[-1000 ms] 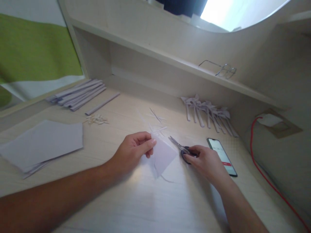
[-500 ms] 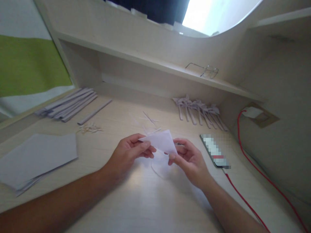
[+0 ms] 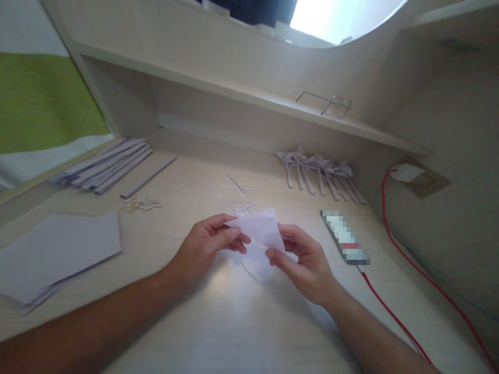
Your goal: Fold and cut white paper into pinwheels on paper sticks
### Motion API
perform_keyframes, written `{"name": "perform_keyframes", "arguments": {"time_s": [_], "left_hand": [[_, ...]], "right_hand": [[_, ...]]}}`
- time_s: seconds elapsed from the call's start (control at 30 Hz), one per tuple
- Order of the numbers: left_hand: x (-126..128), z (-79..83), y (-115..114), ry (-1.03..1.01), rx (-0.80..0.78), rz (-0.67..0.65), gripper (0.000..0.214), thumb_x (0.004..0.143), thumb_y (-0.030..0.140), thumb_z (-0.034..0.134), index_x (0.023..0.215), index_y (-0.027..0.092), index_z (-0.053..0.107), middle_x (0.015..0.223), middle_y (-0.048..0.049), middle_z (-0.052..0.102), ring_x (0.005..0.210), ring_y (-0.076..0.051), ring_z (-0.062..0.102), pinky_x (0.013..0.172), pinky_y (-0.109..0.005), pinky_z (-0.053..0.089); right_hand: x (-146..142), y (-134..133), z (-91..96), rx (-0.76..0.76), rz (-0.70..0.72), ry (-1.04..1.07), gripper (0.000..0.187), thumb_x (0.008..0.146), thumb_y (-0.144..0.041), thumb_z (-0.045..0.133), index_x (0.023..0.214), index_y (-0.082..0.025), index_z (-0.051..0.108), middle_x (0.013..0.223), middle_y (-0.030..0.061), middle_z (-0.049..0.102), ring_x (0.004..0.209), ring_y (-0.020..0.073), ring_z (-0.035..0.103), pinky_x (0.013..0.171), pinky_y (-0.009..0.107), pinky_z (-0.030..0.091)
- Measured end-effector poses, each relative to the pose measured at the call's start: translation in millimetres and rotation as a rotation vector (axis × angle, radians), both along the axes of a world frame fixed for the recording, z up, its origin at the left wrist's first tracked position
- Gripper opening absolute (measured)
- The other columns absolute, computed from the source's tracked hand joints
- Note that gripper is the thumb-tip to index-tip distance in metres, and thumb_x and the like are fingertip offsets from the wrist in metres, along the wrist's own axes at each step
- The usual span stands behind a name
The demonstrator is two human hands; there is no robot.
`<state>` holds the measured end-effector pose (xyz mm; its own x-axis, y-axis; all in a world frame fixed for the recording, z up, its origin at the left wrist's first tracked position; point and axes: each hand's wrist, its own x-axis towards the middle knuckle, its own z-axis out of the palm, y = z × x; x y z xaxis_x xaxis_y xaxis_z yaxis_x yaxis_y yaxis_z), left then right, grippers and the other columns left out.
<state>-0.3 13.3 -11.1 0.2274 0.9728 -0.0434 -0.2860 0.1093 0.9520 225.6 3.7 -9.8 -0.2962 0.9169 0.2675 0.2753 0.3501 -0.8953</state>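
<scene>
A folded sheet of white paper is held up over the desk between both hands. My left hand pinches its left corner, thumb on top and fingers beneath. At the right edge, my right hand grips the paper with its thumb in front and fingers behind. Below the paper, a thin pale loop lies on the desk; I cannot tell what it is. Thin white strips are scattered just beyond the hands.
Rolled paper tubes and a single tube lie at back left, near small pale pieces. Stacked paper is at left. Paper pinwheels stand at back right. A phone with a red cable lies right; glasses rest on the shelf.
My right thumb has shifted slightly left and up along the paper's lower edge, and the paper's right side now bows a little. The left hand keeps its hold. The view has moved slightly.
</scene>
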Motion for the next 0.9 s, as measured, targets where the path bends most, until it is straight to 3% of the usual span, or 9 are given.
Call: {"name": "perform_keyframes", "arguments": {"time_s": [0.2,0.33,0.43,0.6,0.77,0.9], "left_hand": [[-1,-0.2,-2,0.017,0.044,-0.07,0.013,0.088,0.025,0.065,0.095,0.017,0.073,0.085,-0.0026,0.075,0.079,-0.017,0.069,0.079,-0.03,0.053],[0,2.1,-4,0.115,0.044,-0.047,0.02,0.09,0.035,0.064,0.096,0.018,0.072,0.079,-0.0016,0.074,0.075,-0.016,0.067,0.07,-0.027,0.051],[3,3.8,-7,0.217,0.07,0.003,0.023,0.085,0.037,0.071,0.097,0.017,0.071,0.076,-0.0006,0.072,0.072,-0.016,0.066,0.07,-0.027,0.052],[5,0.3,-11,0.455,0.163,0.137,0.02,0.082,0.028,0.07,0.101,0.02,0.073,0.077,0.0012,0.07,0.067,-0.014,0.062,0.061,-0.024,0.048],[3,-4.5,-11,0.576,0.284,0.182,0.016,0.084,0.023,0.066,0.098,0.023,0.074,0.082,0.0007,0.073,0.063,-0.014,0.062,0.059,-0.024,0.048],[3,-0.6,-12,0.661,0.406,0.234,0.012,0.083,0.02,0.066,0.092,0.022,0.074,0.084,0.0003,0.075,0.062,-0.014,0.061,0.058,-0.024,0.047]], "right_hand": [[-2,4,2.3,0.214,0.13,-0.24,0.032,0.086,-0.007,0.063,0.112,-0.024,0.07,0.104,0.0039,0.071,0.091,0.0194,0.064,0.08,0.034,0.05],[-1,1,1.1,0.33,0.097,-0.363,0.04,0.082,-0.002,0.061,0.114,-0.024,0.069,0.1,0.0047,0.067,0.082,0.018,0.062,0.071,0.031,0.049],[-2,-2,-0.1,0.364,0.075,-0.423,0.044,0.08,-0.002,0.061,0.118,-0.023,0.067,0.106,0.007,0.065,0.086,0.0197,0.062,0.072,0.032,0.052],[-6,-6,4.0,0.387,0.056,-0.471,0.047,0.077,-0.004,0.061,0.121,-0.021,0.064,0.112,0.011,0.063,0.096,0.0248,0.064,0.081,0.038,0.055],[-9,-12,14.1,0.313,0.115,-0.473,0.055,0.075,-0.009,0.066,0.128,-0.023,0.06,0.121,0.0123,0.06,0.108,0.0286,0.061,0.093,0.043,0.053],[-9,-12,10.7,0.3,0.075,-0.392,0.036,0.085,-0.02,0.069,0.12,-0.024,0.061,0.111,0.0087,0.066,0.098,0.025,0.063,0.085,0.039,0.053]]}}
